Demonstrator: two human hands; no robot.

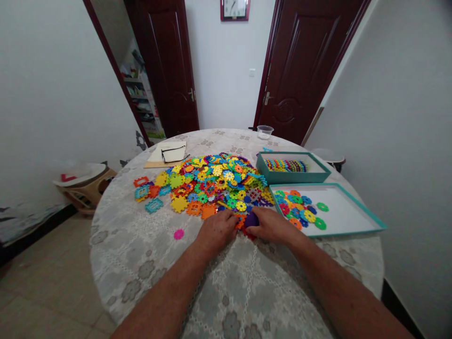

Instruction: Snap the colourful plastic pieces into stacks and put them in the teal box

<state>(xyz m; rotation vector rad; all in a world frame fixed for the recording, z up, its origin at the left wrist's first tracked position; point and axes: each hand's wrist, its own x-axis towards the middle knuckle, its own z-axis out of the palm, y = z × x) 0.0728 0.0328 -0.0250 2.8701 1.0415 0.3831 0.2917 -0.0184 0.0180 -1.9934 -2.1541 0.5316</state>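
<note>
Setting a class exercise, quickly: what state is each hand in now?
Left hand: fingers curled beside an orange plastic piece; grip cannot be told.
Right hand: apparently closed, holding a purple plastic piece.

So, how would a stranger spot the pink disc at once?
On the round table, find the big colourful heap, then the left hand at its near edge. Left of that hand lies the pink disc. Unlike the heaped pieces, it lies alone.

We see black glasses (pixel 173 149) resting on pale paper (pixel 158 154), and a clear bowl (pixel 264 133) standing well apart from them. Behind, between two dark red doors (pixel 300 52), we notice a clock (pixel 235 8) on the white wall (pixel 221 70) and, lower, a small switch (pixel 252 72).
</note>
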